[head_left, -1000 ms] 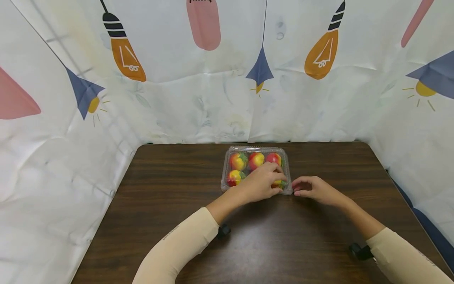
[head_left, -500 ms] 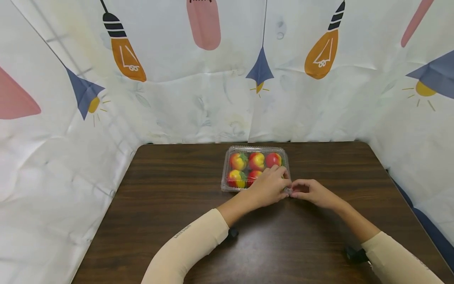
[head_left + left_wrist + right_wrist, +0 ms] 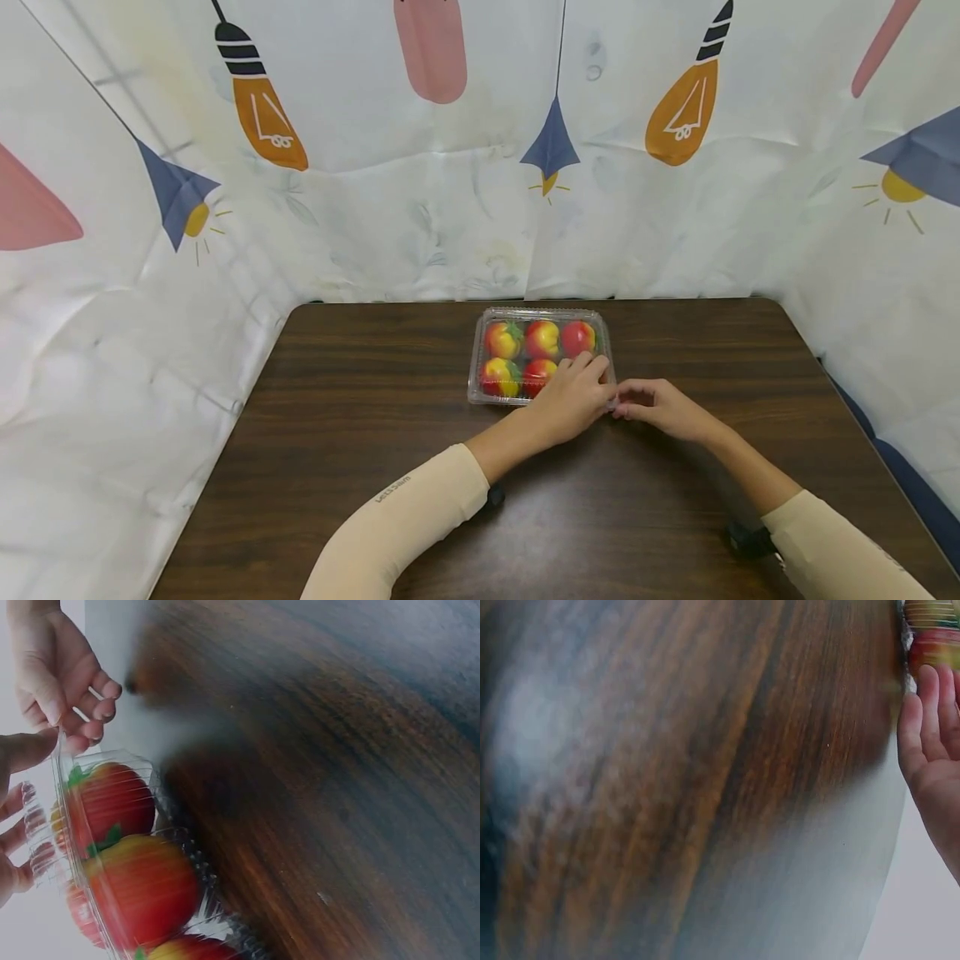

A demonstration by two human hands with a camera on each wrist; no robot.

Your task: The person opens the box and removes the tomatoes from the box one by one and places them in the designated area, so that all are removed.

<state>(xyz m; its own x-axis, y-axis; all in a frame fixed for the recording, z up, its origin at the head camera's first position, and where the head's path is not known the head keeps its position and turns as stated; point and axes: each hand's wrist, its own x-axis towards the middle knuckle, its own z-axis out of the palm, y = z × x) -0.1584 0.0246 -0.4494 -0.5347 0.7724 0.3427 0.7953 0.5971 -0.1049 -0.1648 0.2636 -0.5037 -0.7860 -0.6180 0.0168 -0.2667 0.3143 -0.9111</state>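
A clear plastic clamshell box (image 3: 540, 315) stands at the back of the table, its lid down over several red-and-yellow fruits (image 3: 542, 340) with green leaves. My left hand (image 3: 572, 404) lies over the front right corner, fingers bent on the lid and thumb at the rim. It covers part of the front row. Just right of it, my right hand (image 3: 670, 410) pinches the corner tab between thumb and forefinger. In the left wrist view, the right thumb meets the corner beside the left thumb (image 3: 30, 750). The right wrist view shows the right hand's fingers (image 3: 928, 705) by the box edge.
The dark wood-grain table (image 3: 360, 417) ends at a patterned white curtain (image 3: 420, 225) behind the box. Beige sleeves (image 3: 405, 508) cover both forearms, and a dark wrist camera (image 3: 750, 540) sits under the right one.
Over the last second, my left hand slid slightly right and nearer to the front right corner. My right hand moved in to meet it there. The box stayed almost in place.
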